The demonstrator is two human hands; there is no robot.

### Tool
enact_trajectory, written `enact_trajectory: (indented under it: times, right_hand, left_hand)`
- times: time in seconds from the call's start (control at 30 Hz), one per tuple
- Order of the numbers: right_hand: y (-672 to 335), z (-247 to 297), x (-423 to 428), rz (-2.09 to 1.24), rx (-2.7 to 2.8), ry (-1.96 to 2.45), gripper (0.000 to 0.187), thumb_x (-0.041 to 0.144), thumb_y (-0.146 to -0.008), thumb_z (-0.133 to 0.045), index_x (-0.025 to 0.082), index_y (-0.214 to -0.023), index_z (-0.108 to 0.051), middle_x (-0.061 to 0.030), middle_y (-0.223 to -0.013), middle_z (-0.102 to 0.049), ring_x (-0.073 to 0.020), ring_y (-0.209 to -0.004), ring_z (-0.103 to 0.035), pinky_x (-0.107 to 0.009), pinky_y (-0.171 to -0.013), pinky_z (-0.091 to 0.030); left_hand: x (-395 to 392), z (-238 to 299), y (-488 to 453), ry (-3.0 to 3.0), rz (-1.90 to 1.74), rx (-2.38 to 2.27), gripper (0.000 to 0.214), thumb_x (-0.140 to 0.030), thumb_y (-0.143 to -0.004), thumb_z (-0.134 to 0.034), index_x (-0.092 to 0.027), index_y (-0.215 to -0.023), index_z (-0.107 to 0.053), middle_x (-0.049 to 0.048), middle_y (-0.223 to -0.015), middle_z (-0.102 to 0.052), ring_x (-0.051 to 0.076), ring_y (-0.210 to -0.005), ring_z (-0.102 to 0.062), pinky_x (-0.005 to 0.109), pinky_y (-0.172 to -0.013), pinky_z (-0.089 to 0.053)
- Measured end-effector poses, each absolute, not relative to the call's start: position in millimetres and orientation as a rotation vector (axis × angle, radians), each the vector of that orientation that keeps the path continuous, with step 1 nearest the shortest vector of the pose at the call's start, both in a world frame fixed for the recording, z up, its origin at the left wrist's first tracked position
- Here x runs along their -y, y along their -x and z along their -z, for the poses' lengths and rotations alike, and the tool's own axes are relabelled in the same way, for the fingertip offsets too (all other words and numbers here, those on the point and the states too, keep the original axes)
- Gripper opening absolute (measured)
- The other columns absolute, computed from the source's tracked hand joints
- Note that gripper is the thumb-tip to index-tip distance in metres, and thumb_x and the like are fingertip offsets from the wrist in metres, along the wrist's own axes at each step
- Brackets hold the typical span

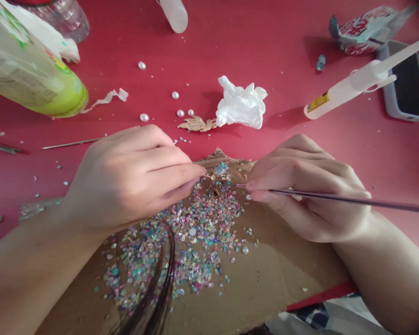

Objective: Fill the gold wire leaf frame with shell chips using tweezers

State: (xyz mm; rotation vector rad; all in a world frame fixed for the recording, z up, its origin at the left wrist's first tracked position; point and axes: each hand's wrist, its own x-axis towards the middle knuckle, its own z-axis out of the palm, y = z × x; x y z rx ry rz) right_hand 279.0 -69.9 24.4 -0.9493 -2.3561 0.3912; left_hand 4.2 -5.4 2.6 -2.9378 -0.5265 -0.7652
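Observation:
My left hand (136,174) is closed in a pinch on a small gold charm (219,177) partly covered with coloured chips. My right hand (307,186) is closed on a thin metal pick (342,199), its tip touching the charm. Both hands rest over a brown cardboard sheet (272,270) strewn with several pastel shell chips (195,237). A strand of dark hair (160,279) hangs over the near part of the pile.
On the red table (282,60) lie a crumpled white tissue (240,104), a gold leaf piece (196,123), loose half pearls (144,117), a glue tube (356,83), a phone (405,83), a green bottle (31,70), a thin needle (70,143) and a crushed wrapper (363,30).

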Motion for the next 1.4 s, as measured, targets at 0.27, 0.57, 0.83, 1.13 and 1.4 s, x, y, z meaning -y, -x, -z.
enact_trajectory:
  times: [0.27,0.57,0.83,1.13,1.4]
  right_hand:
    - [-278.2,-24.9,69.7,-0.374,2.365,0.966,0.013,0.020,-0.105,-0.059,0.024,-0.092,-0.059,0.0035,-0.080,-0.076,-0.0143,-0.071,-0.073,-0.035,-0.074,-0.047]
    - [-277.7,-25.8,70.5,-0.334,2.383,0.975,0.014,0.022,-0.105,-0.058,0.026,-0.092,-0.059,0.0034,-0.080,-0.077,-0.0153,-0.071,-0.073,-0.036,-0.073,-0.049]
    - [-276.8,-22.5,72.3,-0.301,2.381,0.956,0.016,0.024,-0.106,-0.058,0.025,-0.090,-0.060,0.0021,-0.079,-0.077,-0.0157,-0.072,-0.073,-0.037,-0.074,-0.047]
    - [-278.9,-26.7,71.0,-0.338,2.357,0.966,0.013,0.024,-0.104,-0.061,0.023,-0.091,-0.059,0.0026,-0.081,-0.078,-0.0153,-0.074,-0.074,-0.035,-0.075,-0.048]
    - [-278.7,-25.9,71.0,-0.373,2.346,0.968,0.012,0.019,-0.104,-0.060,0.021,-0.092,-0.060,0.0008,-0.083,-0.078,-0.0148,-0.074,-0.074,-0.037,-0.075,-0.049]
  left_hand:
    - [6.8,-2.1,-4.3,2.954,0.755,0.558,0.015,-0.016,-0.097,-0.068,-0.025,-0.109,-0.072,-0.0056,-0.093,-0.080,0.019,-0.085,-0.068,0.039,-0.075,-0.054]
    - [6.8,-2.9,-3.2,2.957,0.750,0.517,0.015,-0.015,-0.096,-0.070,-0.023,-0.109,-0.070,-0.0045,-0.095,-0.081,0.020,-0.084,-0.068,0.039,-0.072,-0.055]
    - [5.3,-0.5,-2.2,2.968,0.774,0.520,0.015,-0.016,-0.097,-0.070,-0.021,-0.111,-0.069,-0.0037,-0.097,-0.081,0.020,-0.086,-0.066,0.039,-0.074,-0.055]
    - [6.6,-2.5,-3.1,2.974,0.720,0.532,0.017,-0.015,-0.097,-0.069,-0.023,-0.112,-0.070,-0.0044,-0.096,-0.081,0.022,-0.086,-0.065,0.039,-0.073,-0.053]
    - [7.0,-2.0,-2.6,2.977,0.705,0.566,0.016,-0.017,-0.098,-0.068,-0.026,-0.111,-0.071,-0.0050,-0.095,-0.081,0.021,-0.086,-0.067,0.039,-0.076,-0.054]
